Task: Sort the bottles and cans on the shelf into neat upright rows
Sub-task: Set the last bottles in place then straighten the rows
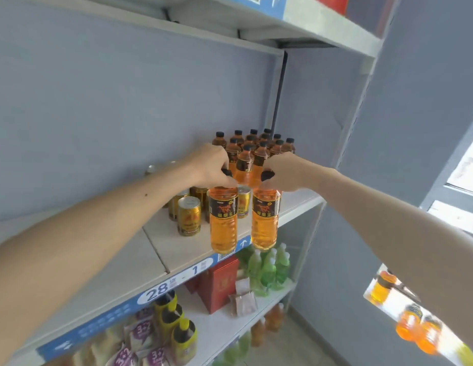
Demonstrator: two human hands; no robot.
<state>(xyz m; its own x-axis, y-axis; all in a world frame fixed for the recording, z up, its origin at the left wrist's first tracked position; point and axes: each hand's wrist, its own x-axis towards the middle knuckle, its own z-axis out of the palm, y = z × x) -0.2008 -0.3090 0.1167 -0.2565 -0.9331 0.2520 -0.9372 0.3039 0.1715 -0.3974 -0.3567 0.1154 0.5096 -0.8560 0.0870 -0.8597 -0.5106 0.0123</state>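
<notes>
Bottles (pixel 223 220) clear glossy plastic; cans (pixel 189 216) shiny gold metal; shelf (pixel 182 247) matt, smooth.

Two bare arms show, one coming in from each side. Neither arm has a sleeve on it. No watch, band or ring shows on either one.

The left arm (pixel 79 231) is long and smooth. It has one small dark dot, like a mole, on the forearm, about halfway along. The left hand (pixel 211 167) has no glove. Its knuckles make little bumps along the top.

The right arm (pixel 388 223) is smooth too, with no marks to see. The right hand (pixel 285 171) has no glove either. The nails are hard to make out.
</notes>
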